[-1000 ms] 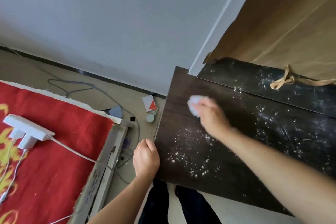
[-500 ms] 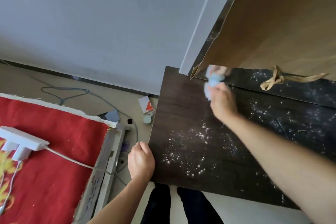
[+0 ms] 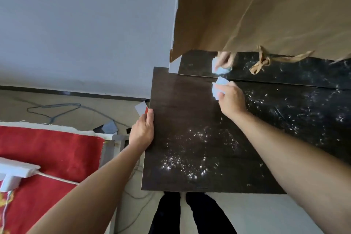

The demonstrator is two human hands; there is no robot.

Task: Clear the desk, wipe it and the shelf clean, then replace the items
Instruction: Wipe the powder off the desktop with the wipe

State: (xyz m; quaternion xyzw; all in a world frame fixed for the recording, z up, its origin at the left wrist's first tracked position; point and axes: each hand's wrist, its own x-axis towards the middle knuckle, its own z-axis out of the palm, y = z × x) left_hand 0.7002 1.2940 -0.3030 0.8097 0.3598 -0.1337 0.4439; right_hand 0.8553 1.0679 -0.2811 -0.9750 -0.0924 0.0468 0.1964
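Wipe (image 3: 220, 87) pinched in my right hand (image 3: 230, 100), half hidden by fingers; my left hand (image 3: 142, 129) lies straight-fingered against the desk (image 3: 180, 100) edge.

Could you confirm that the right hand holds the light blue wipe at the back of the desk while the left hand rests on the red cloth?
Not quite. In the head view the left hand rests on the dark desk's left edge, not on the red cloth. The right hand does hold the light blue wipe at the desk's back.
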